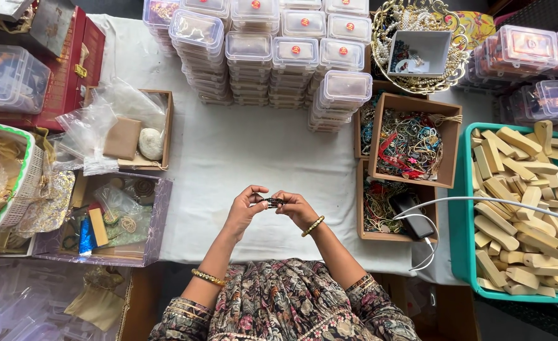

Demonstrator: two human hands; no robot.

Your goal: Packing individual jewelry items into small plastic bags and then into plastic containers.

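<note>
Over the white cloth [241, 151] my left hand [246, 208] and my right hand [296, 209] meet, fingertips pinching a small dark beaded piece of jewellery [273, 202] held between them. The piece is thin and mostly hidden by my fingers. A gold bangle sits on each wrist. Both hands hover just above the table's near edge.
Stacks of clear plastic boxes [273, 50] line the back. Cardboard boxes of tangled colourful jewellery [411, 142] stand to the right, with a phone and white cable [415, 221]. A teal tray of wooden blocks [522, 208] lies far right. Boxes with bags and oddments [102, 221] sit left.
</note>
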